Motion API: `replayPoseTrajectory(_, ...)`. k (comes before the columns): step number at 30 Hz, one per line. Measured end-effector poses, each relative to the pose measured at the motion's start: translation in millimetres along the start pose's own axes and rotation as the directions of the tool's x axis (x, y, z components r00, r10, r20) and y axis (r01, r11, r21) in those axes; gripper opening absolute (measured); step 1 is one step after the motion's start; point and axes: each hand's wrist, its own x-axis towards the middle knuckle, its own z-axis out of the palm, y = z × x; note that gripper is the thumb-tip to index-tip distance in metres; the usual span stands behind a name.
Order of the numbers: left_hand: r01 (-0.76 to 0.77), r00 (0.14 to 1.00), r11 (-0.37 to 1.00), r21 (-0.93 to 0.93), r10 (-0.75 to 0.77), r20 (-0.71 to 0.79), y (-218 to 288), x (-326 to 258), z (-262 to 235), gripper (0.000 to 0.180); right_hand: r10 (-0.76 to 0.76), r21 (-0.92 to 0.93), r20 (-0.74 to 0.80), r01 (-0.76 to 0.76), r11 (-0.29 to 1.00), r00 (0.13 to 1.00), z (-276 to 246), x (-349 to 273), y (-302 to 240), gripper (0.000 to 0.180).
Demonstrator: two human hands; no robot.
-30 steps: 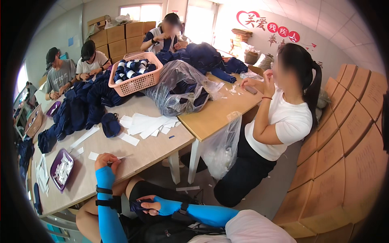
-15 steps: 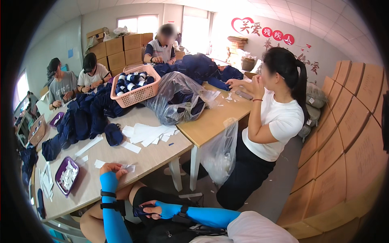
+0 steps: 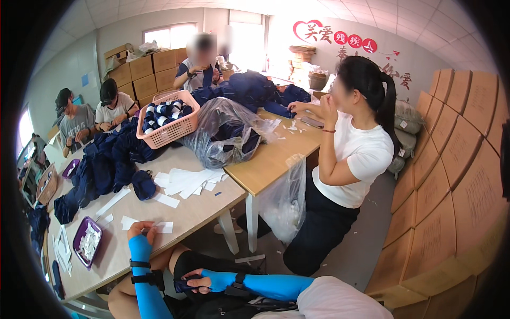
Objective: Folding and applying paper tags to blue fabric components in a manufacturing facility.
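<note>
Left hand [image 3: 141,229] pinches white paper slip [image 3: 162,227] at near table [image 3: 212,204] edge; right hand [image 3: 199,280] closed on dark sock [image 3: 183,284] in lap. Navy sock heap [image 3: 106,165] far left looks unprocessed; most work likely remains.

Bright, even daylight enters through the glaring, washed-out rear windows [image 3: 170,36] at eleven o'clock. Shadows beneath the pale wooden desk [image 3: 212,204] are soft. Fisheye distortion bends edges toward the black vignetted rim. One distant face is blurred.
</note>
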Motion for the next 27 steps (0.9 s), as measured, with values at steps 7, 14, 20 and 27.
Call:
replayPoseTrajectory(7, -0.087, 0.994, 0.996, -0.016, 0.085, -0.066, 8.6, 5.0, -4.0, 0.006, -0.019, -0.049, -0.002, 0.019, 0.999, 1.000, -1.2, 2.1, 3.4, 0.065)
replayPoseTrajectory(14, -0.085, 0.992, 0.996, 0.021, 0.086, -0.090, 3.3, 3.2, -2.7, 0.007, -0.005, -0.054, 0.027, 0.006, 0.999, 1.000, 1.9, -0.7, -2.8, 0.061)
replayPoseTrajectory(20, -0.068, 0.992, 0.997, 0.046, 0.073, -0.103, 1.5, 2.8, -1.0, 0.007, -0.011, -0.048, 0.031, 0.013, 0.999, 0.999, -2.7, 1.5, 2.9, 0.061)
replayPoseTrajectory(27, -0.085, 0.987, 0.993, 0.078, 0.095, -0.129, -4.2, 1.2, 0.2, 0.008, -0.007, -0.055, 0.025, 0.008, 0.998, 1.000, -6.1, 5.5, 8.1, 0.065)
